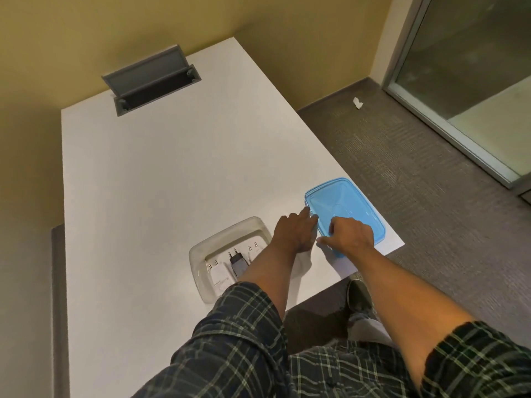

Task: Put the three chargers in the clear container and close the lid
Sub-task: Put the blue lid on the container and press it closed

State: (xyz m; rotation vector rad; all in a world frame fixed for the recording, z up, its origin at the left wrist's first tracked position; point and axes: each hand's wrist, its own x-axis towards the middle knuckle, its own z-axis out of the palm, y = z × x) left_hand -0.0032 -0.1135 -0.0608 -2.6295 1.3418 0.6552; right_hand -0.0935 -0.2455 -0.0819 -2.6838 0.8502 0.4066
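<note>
Plaid sleeves [238,340] of mine fill the bottom of the view, both rolled back from my forearms. My left hand [294,232] reaches across the open clear container [201,248] to the near left edge of the blue lid [349,209]; its fingers are stretched out along that edge and touching it, not wrapped round it as far as I can see. My right hand [349,237] sits on the lid's near end, fingers curled over the rim and the thumb pointing left along the bench [161,173], so it grips the lid. That lid lies flat near the bench's right corner, just beside the container.

Inside the container lie the chargers: a white charger [219,275] at the left, a dark charger [238,261] next to it, and the prongs of another white charger [254,248] partly hidden under my left forearm. All have their prongs pointing away from me.

Farther off, a grey cable hatch [152,79] stands open in the bench top. On the carpet [431,168] to the right lies a scrap of white paper [357,102].
</note>
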